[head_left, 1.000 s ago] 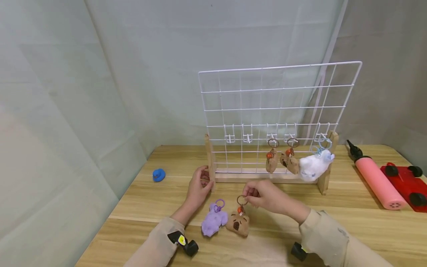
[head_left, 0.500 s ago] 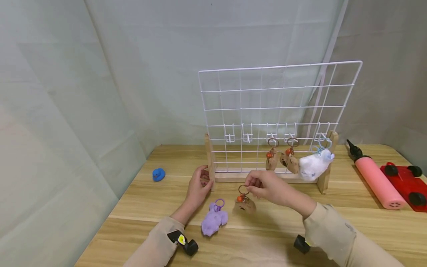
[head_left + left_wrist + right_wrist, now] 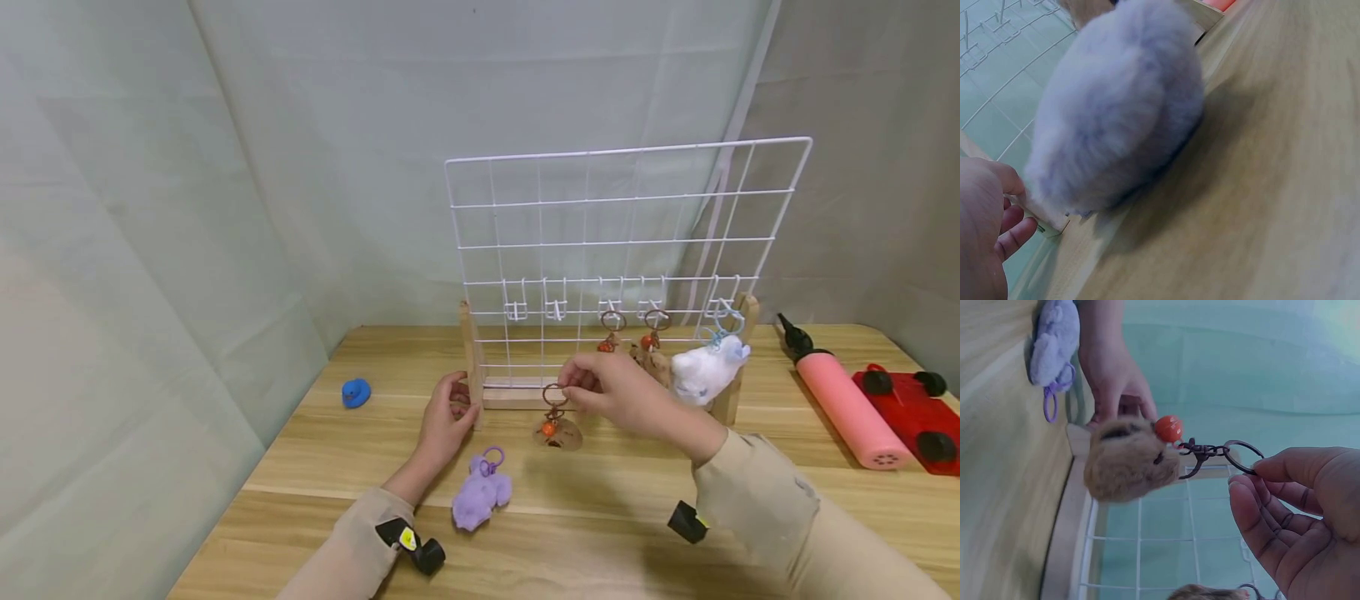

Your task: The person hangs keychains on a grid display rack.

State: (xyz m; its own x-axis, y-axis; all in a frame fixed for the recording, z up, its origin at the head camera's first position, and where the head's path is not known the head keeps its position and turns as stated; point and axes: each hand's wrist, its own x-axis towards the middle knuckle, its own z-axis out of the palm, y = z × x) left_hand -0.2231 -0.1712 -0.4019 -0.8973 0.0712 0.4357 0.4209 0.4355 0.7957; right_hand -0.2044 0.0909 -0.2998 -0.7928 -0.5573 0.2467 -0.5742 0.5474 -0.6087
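Note:
My right hand [image 3: 618, 390] pinches the metal ring of a brown plush keychain [image 3: 558, 434] between thumb and forefinger. The plush and its orange bell [image 3: 1169, 429] dangle from the ring, off the table, in front of the wire grid rack [image 3: 540, 242]. At the rack's left end, my left hand [image 3: 444, 421] holds the wooden upright [image 3: 474, 358], thumb in front. A purple plush keychain [image 3: 481, 497] lies on the table between the forearms; its fur [image 3: 1116, 106] fills much of the left wrist view.
White hooks [image 3: 555, 310] line the grid. On its right side hang a white plush keychain [image 3: 708, 368] and two brown ones, partly covered by my right hand. A blue rubber duck [image 3: 356, 392] sits left; a pink pump [image 3: 853, 408] and red toy car [image 3: 911, 417] lie right.
My right hand has lifted the brown plush keychain off the table and carried it up toward the rack, slightly rightward. The left hand stays at the upright.

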